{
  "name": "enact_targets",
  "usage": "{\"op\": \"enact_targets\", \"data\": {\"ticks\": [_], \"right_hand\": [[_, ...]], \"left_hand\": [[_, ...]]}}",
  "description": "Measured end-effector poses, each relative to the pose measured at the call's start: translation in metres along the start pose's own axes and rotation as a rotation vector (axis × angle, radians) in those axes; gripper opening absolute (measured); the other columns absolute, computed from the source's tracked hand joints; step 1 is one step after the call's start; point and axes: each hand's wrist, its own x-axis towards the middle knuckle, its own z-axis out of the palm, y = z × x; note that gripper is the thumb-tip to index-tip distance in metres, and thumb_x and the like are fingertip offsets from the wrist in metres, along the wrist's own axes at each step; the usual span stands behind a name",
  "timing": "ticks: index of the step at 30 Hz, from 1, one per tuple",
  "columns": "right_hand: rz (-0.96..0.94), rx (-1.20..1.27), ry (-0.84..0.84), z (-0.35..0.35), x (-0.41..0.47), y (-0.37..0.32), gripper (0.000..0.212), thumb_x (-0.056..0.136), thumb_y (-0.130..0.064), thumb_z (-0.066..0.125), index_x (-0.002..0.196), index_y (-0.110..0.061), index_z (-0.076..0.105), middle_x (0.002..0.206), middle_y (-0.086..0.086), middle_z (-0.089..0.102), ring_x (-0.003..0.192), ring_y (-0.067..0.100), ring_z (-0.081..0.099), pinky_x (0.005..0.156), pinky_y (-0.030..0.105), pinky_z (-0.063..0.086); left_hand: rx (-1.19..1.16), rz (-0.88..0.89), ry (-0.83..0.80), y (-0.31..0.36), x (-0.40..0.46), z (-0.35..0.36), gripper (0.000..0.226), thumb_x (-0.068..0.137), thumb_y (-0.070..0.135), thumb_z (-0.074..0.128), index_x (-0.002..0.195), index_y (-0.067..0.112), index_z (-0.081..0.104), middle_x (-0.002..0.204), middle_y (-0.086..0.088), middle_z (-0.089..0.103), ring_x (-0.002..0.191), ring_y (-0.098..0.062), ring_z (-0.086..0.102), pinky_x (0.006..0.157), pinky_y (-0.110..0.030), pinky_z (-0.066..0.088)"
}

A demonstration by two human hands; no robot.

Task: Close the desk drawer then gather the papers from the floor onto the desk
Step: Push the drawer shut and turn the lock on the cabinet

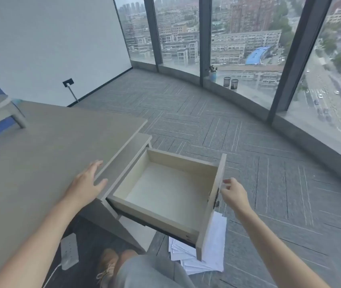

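Two hands flanking open drawer (165,190)

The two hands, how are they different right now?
The left hand lies flat with fingers spread on the desk; the right hand is curled, in the air by the drawer front. The left hand is beside the drawer's inner end, the right hand at its outer end. Both are bare and hold nothing.

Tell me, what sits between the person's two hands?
The open, empty drawer lies between the left hand and right hand in the head view.
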Motion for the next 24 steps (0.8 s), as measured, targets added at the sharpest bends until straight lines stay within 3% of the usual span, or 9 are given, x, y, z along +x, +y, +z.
{"op": "enact_targets", "data": {"ticks": [2,5,9,13,18,24], "right_hand": [[0.105,0.063,-0.099,0.0,0.001,0.006,0.044,0.089,-0.006,0.051,0.133,-0.008,0.055,0.125,0.015,0.064,0.109,0.028,0.065,0.083,0.035,0.052],[0.196,0.16,-0.22,0.004,-0.001,0.015,0.037,0.086,-0.01,0.056,0.123,-0.007,0.061,0.093,0.015,0.075,0.074,0.021,0.073,0.06,0.03,0.059],[0.219,0.169,-0.257,0.0,-0.004,0.017,0.019,0.087,-0.007,0.053,0.09,0.001,0.069,0.072,0.011,0.072,0.062,0.021,0.07,0.061,0.033,0.064],[0.21,0.142,-0.408,-0.004,-0.012,0.019,0.02,0.092,-0.014,0.048,0.086,-0.004,0.065,0.07,0.011,0.065,0.051,0.02,0.063,0.047,0.025,0.052],[0.135,0.13,-0.515,-0.001,-0.009,0.025,0.017,0.094,-0.009,0.043,0.084,-0.006,0.056,0.063,0.008,0.055,0.044,0.019,0.048,0.044,0.025,0.036],[0.115,0.05,-0.576,0.013,-0.001,0.014,0.018,0.097,-0.012,0.044,0.09,-0.004,0.058,0.063,0.009,0.055,0.039,0.015,0.045,0.039,0.021,0.032]], "left_hand": [[0.032,0.01,-0.029,-0.004,0.008,0.003,0.068,0.096,0.023,0.059,0.156,0.015,0.027,0.165,-0.005,0.026,0.154,-0.024,0.019,0.123,-0.043,0.021],[0.059,0.028,-0.056,-0.017,0.024,0.009,0.069,0.097,0.019,0.057,0.157,0.012,0.022,0.167,-0.004,0.019,0.155,-0.02,0.01,0.125,-0.04,0.013],[0.094,0.078,-0.048,-0.026,0.035,0.013,0.068,0.098,0.012,0.052,0.158,0.01,0.019,0.167,-0.007,0.015,0.156,-0.023,0.008,0.126,-0.038,0.007],[0.126,0.12,-0.068,-0.036,0.042,0.012,0.073,0.096,0.012,0.055,0.159,0.014,0.016,0.168,-0.006,0.011,0.156,-0.022,0.005,0.126,-0.037,0.003],[0.105,0.14,-0.035,-0.04,0.044,0.014,0.075,0.094,0.014,0.057,0.158,0.016,0.018,0.168,-0.005,0.014,0.156,-0.021,0.007,0.127,-0.036,0.004],[0.078,0.129,-0.015,-0.041,0.044,0.014,0.075,0.094,0.015,0.057,0.158,0.018,0.02,0.168,-0.002,0.015,0.156,-0.018,0.008,0.126,-0.035,0.004]]}}
